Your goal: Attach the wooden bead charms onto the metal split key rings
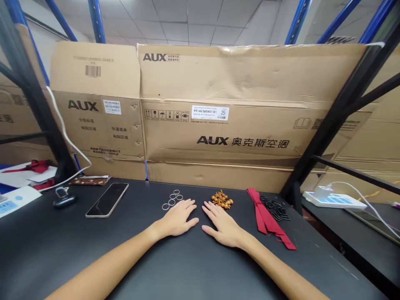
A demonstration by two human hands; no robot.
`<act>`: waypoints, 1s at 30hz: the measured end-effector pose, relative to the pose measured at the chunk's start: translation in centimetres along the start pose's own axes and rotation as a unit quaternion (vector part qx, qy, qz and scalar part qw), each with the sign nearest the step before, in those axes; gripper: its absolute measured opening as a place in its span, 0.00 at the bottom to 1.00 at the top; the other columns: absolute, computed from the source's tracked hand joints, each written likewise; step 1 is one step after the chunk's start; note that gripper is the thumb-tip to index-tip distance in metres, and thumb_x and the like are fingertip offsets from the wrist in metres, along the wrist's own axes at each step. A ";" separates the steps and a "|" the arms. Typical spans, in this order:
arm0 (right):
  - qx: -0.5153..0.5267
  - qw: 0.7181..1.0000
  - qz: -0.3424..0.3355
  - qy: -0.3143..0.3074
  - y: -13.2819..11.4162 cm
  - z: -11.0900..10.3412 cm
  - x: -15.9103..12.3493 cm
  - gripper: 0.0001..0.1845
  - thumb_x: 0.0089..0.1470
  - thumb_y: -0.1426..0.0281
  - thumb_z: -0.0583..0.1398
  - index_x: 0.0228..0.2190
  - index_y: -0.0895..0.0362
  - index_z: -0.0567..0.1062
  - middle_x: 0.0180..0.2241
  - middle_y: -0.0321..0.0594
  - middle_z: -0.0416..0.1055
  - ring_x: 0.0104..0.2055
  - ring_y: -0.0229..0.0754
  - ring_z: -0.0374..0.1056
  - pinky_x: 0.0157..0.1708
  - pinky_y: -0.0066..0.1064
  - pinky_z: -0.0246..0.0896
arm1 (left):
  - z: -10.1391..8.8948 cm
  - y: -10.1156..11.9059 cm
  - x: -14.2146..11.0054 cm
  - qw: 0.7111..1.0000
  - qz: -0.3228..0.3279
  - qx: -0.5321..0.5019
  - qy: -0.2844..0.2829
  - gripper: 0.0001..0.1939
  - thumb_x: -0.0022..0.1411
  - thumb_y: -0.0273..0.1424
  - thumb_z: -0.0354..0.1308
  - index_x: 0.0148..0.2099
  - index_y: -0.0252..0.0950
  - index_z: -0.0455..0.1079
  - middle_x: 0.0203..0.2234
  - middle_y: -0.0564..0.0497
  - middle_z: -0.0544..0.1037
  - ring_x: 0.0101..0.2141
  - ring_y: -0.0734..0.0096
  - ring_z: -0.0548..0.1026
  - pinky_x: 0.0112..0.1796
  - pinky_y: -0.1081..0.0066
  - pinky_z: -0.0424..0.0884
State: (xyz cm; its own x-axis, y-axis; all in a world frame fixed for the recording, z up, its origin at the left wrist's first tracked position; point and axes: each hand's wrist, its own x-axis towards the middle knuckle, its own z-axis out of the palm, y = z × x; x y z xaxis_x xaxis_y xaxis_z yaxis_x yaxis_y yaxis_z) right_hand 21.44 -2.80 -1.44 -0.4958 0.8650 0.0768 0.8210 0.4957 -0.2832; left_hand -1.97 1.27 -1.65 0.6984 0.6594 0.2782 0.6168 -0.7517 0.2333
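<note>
My left hand point(178, 217) lies flat on the black table point(200, 266), fingers stretched out, holding nothing. Just beyond its knuckles are several silver metal rings point(172, 196). Also flat, with its fingers apart, my right hand point(223, 226) rests a short way to the right. Past its fingertips sits a small heap of brown wooden gourd-shaped beads point(222, 200). Further right are red ribbon strips point(269, 221), laid slantwise and partly overlapping. Beside them is a pile of small black pieces point(276, 209), whose kind I cannot make out.
A smartphone point(108, 201) lies on the left, near a dark rounded case point(64, 199) and a brown patterned packet point(90, 180). Cardboard AUX panels point(250, 125) stand along the back. Black rack posts point(331, 121) flank the table; a white power strip point(334, 200) lies beyond the right one.
</note>
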 end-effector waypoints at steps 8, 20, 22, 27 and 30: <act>-0.009 1.000 -0.001 0.000 -0.2 -0.2 0.0 0.40 0.60 0.47 0.45 0.64 0.57 0.49 0.67 0.43 0.38 0.69 0.48 0.33 0.66 0.44 0.31 | -0.3 0.2 0.1 1.000 -0.008 0.004 -0.012 0.30 0.67 0.48 0.44 0.62 0.34 0.60 0.62 0.41 0.59 0.62 0.56 0.56 0.61 0.57 0.53; 0.006 1.000 -0.007 0.014 0.1 -0.2 -0.1 0.39 0.59 0.46 0.47 0.64 0.56 0.51 0.67 0.43 0.41 0.68 0.49 0.36 0.66 0.45 0.34 | -0.6 0.6 0.4 1.000 0.003 0.011 -0.008 0.29 0.67 0.47 0.44 0.61 0.32 0.62 0.60 0.40 0.61 0.61 0.56 0.57 0.60 0.57 0.54; 0.004 1.000 -0.006 0.014 0.1 -0.1 -0.1 0.40 0.59 0.46 0.46 0.64 0.56 0.52 0.67 0.44 0.41 0.68 0.49 0.36 0.66 0.45 0.35 | -0.6 0.7 0.4 1.000 0.001 0.012 -0.009 0.29 0.67 0.47 0.44 0.60 0.33 0.62 0.61 0.40 0.61 0.61 0.56 0.57 0.60 0.57 0.54; -0.007 1.000 0.001 0.008 -0.1 -0.3 -0.2 0.40 0.59 0.46 0.46 0.63 0.59 0.52 0.67 0.46 0.41 0.68 0.49 0.36 0.66 0.44 0.34 | -0.6 0.7 0.5 1.000 0.004 0.017 -0.016 0.30 0.67 0.47 0.44 0.60 0.30 0.62 0.60 0.38 0.61 0.61 0.54 0.57 0.60 0.56 0.52; -0.006 1.000 0.001 0.010 -0.1 -0.3 -0.2 0.40 0.59 0.47 0.46 0.63 0.58 0.52 0.66 0.46 0.42 0.68 0.49 0.37 0.65 0.45 0.36 | -0.6 0.7 0.5 1.000 0.002 0.020 -0.018 0.30 0.67 0.47 0.44 0.60 0.29 0.62 0.60 0.37 0.62 0.61 0.54 0.57 0.60 0.56 0.53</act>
State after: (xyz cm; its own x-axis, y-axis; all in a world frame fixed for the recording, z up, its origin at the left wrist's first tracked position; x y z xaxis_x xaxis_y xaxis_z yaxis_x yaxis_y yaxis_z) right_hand 21.55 -3.03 -1.10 -0.4888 0.8672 0.0948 0.8254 0.4950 -0.2714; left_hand -1.42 1.01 -0.77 0.7126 0.6573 0.2454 0.6282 -0.7535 0.1940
